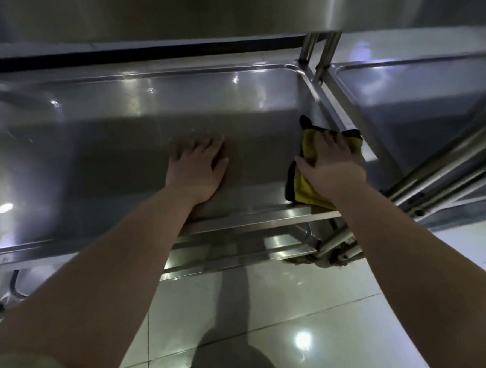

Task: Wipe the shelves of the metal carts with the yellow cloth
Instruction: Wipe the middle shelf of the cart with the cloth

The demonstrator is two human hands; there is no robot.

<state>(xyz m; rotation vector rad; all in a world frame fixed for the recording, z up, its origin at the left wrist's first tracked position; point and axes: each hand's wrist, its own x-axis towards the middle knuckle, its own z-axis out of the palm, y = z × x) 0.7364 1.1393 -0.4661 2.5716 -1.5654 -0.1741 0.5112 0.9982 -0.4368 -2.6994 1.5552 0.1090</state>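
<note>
A steel cart shelf (114,140) with a raised rim fills the middle of the head view. My left hand (196,166) lies flat on it, fingers straight and spread, palm down near the front edge. At the shelf's right end my right hand (330,164) presses the yellow cloth (307,185), dark-edged, onto the metal. Its fingers lie spread over the cloth close to the right rim. The cloth shows above the fingertips and below the wrist.
A second cart shelf (429,92) adjoins on the right, with upright posts (322,56) between the two. Slanted steel tubes (448,168) cross at the right. An upper shelf (197,10) overhangs at the top. A lower shelf (240,255) and tiled floor (273,318) lie beneath.
</note>
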